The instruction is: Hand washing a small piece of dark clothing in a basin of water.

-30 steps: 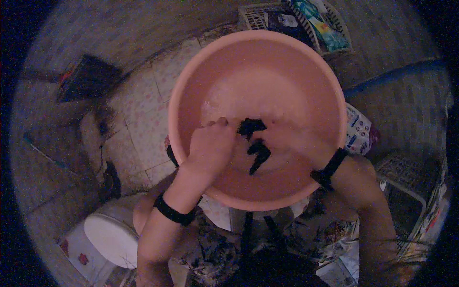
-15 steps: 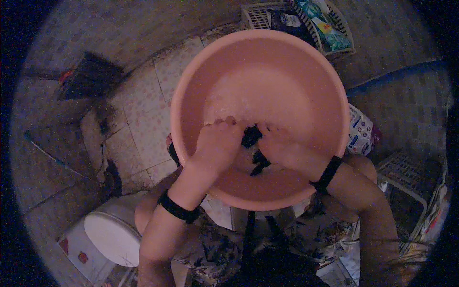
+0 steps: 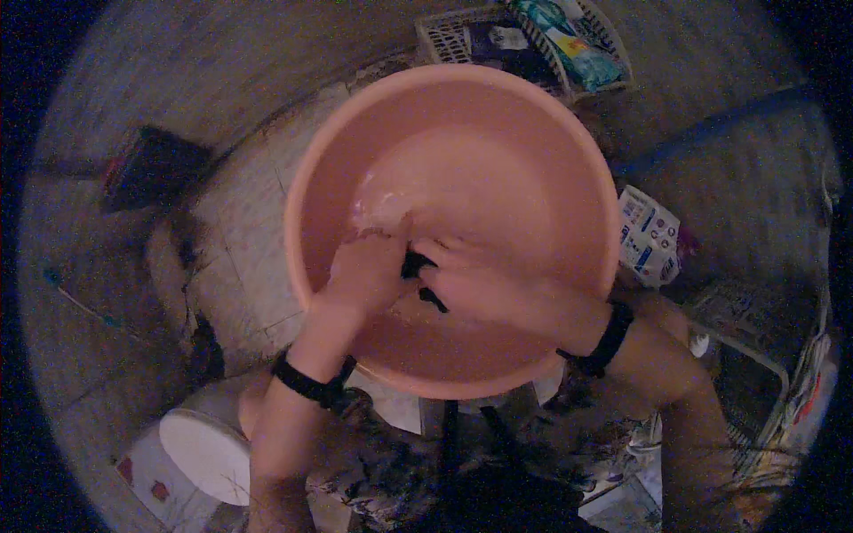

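A large pink basin point(image 3: 304, 191) stands in front of me, with what looks like shallow water glinting at its bottom. A small crumpled black cloth point(image 3: 415, 264) is bunched between my hands in its near half, one end hanging free below them. My left hand point(image 3: 366, 271) closes on the cloth's left side. From the other side my right hand point(image 3: 471, 277) grips it, fingers curled and blurred by motion. The cloth's exact kind cannot be made out. Dark bands circle both wrists.
Beyond the basin sits a white slatted basket point(image 3: 444, 40) holding packages. A white printed bag point(image 3: 650, 235) and a grey crate point(image 3: 755, 364) are on the right. At left are a dark broom or dustpan head point(image 3: 160, 169) and a round white lid point(image 3: 203, 455).
Both hands have shifted left relative to the basin with the black cloth, and the right hand now covers more of it. The whole view has also shifted slightly.
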Action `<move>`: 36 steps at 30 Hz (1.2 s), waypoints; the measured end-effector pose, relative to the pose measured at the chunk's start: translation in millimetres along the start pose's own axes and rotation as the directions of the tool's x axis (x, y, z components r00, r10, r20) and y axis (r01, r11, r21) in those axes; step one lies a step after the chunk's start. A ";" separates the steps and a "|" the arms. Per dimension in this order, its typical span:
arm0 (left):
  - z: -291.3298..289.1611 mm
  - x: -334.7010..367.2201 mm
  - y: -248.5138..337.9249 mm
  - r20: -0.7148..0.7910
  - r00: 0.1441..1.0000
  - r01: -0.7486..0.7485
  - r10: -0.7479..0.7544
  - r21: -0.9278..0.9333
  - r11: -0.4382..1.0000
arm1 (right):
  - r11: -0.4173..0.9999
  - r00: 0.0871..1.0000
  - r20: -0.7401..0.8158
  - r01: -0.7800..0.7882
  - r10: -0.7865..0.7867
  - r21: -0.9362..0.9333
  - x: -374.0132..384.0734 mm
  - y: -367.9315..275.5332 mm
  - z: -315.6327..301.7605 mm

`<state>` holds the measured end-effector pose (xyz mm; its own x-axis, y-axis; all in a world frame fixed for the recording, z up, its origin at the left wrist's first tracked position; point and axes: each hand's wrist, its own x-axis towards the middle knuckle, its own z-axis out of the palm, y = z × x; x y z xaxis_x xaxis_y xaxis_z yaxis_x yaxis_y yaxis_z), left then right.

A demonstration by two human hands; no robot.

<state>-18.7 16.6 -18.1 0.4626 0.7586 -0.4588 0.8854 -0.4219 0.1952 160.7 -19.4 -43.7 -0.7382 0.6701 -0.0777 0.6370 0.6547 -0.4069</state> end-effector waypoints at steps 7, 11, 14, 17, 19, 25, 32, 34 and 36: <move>-11.0 -15.3 -6.1 0.072 0.997 0.020 -0.022 0.027 0.999 | 0.978 0.984 -0.174 0.071 -0.036 0.198 9.4 6.2 16.7; -11.7 -13.9 -5.5 0.086 0.995 0.035 -0.043 0.093 0.995 | 0.913 0.998 -0.047 -0.023 0.046 0.407 2.6 14.7 -13.3; -13.9 -8.6 -4.0 -0.010 1.000 -0.003 0.003 0.001 1.000 | 0.922 0.989 0.061 -0.148 0.135 0.358 0.6 25.0 -43.0; -20.2 -0.2 2.1 -0.126 0.989 -0.095 0.072 -0.189 0.977 | 0.815 0.982 0.002 -0.160 0.191 0.557 -8.6 45.7 -40.5; -19.8 3.7 4.5 -0.205 0.972 -0.171 0.115 -0.281 0.944 | 0.881 0.980 -0.068 -0.135 0.185 0.454 -7.8 45.4 -40.5; -19.7 25.8 8.2 -0.368 0.890 -0.420 0.270 -0.428 0.800 | 0.707 0.963 0.111 -0.258 0.247 0.658 -5.6 79.9 -17.8; -15.6 20.4 -4.4 -0.137 0.988 -0.083 0.066 -0.124 0.989 | 0.612 0.884 0.267 -0.461 0.384 0.643 -6.1 87.9 -33.8; -21.5 18.3 -0.6 -0.059 0.998 -0.029 0.023 -0.092 0.995 | 0.754 0.917 0.164 -0.394 0.364 0.526 -7.7 94.0 -16.6; -16.3 22.2 0.4 0.016 1.000 0.006 -0.005 -0.063 0.998 | 0.863 0.937 0.072 -0.342 0.340 0.372 -12.9 102.7 -12.2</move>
<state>-7.3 41.4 -14.0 0.4570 0.7529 -0.4736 0.8895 -0.3849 0.2464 238.3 43.4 -73.4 -0.4912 0.8258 -0.2772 0.7195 0.2053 -0.6635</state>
